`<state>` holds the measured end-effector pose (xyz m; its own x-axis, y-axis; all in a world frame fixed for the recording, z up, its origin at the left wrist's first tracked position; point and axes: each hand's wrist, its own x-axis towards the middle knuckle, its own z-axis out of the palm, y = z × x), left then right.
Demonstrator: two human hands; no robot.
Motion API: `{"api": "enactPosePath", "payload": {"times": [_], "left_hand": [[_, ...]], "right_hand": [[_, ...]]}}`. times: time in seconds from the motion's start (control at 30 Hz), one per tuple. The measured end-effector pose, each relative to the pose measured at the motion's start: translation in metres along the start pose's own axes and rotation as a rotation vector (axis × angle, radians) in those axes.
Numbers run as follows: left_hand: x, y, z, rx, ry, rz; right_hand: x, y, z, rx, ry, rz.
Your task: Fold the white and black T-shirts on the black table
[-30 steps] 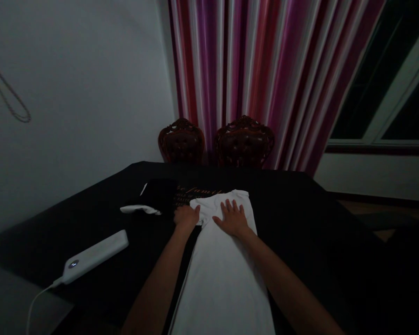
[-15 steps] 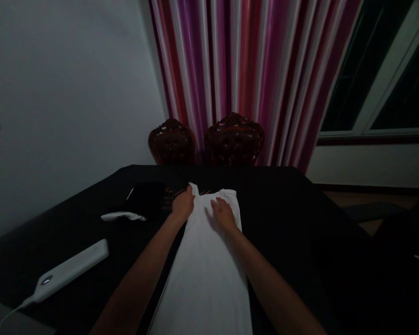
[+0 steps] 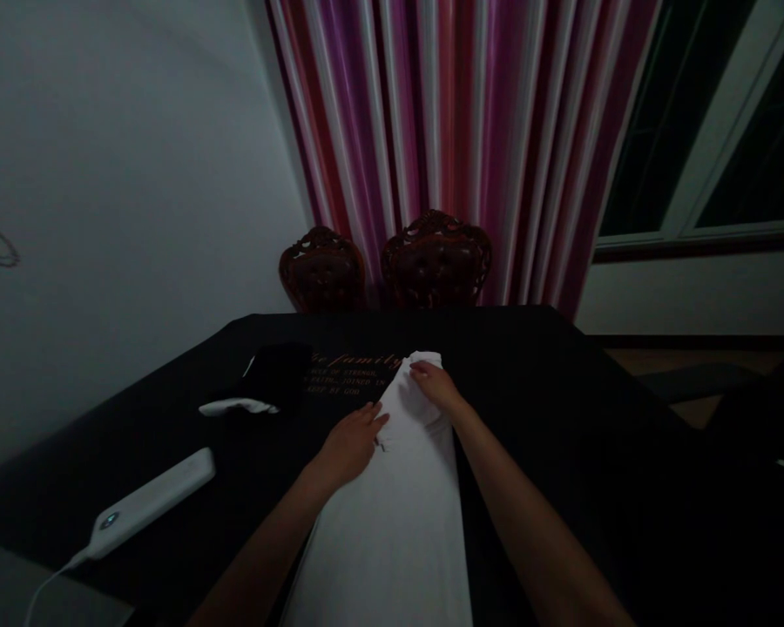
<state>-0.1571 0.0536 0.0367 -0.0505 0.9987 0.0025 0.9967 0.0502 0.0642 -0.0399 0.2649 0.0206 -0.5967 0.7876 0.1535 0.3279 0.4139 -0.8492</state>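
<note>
A white T-shirt (image 3: 398,531), folded lengthwise into a long strip, runs from the near edge of the view up the table, narrowing toward its far end. My left hand (image 3: 349,446) lies on the strip's left edge with fingers stretched out, and small creases show beside the fingertips. Farther up, my right hand (image 3: 435,386) has its fingers together on the cloth just below the bunched far end, closed on the fabric there. The fingers' undersides are hidden.
A black tablecloth (image 3: 516,348) with printed lettering covers the table. To the left lie a dark folded cloth (image 3: 280,370) with a white edge and a white corded device (image 3: 157,501). Two carved chairs (image 3: 436,261) stand behind, before a striped curtain (image 3: 463,131).
The shirt's upper left corner has been folded over to the right, uncovering the lettering. My left hand let go of it and moved nearer; my right hand moved slightly up onto the far end.
</note>
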Motion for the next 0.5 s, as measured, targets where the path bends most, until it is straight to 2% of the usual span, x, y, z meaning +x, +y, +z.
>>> {"api": "enactPosePath", "payload": {"times": [0.13, 0.27, 0.4, 0.5], "left_hand": [[-0.011, -0.017, 0.016, 0.012, 0.007, -0.074], [-0.022, -0.03, 0.025, 0.023, 0.038, -0.103], [-0.02, -0.033, 0.025, 0.033, 0.076, -0.107], [-0.019, -0.023, 0.018, 0.082, 0.116, -0.236]], "right_hand": [[-0.02, -0.001, 0.027, -0.348, -0.15, -0.024], [-0.031, 0.002, 0.04, -0.792, -0.19, -0.047], [-0.022, 0.006, 0.04, -0.844, -0.173, -0.07], [-0.013, 0.004, 0.036, -0.86, -0.182, -0.098]]}}
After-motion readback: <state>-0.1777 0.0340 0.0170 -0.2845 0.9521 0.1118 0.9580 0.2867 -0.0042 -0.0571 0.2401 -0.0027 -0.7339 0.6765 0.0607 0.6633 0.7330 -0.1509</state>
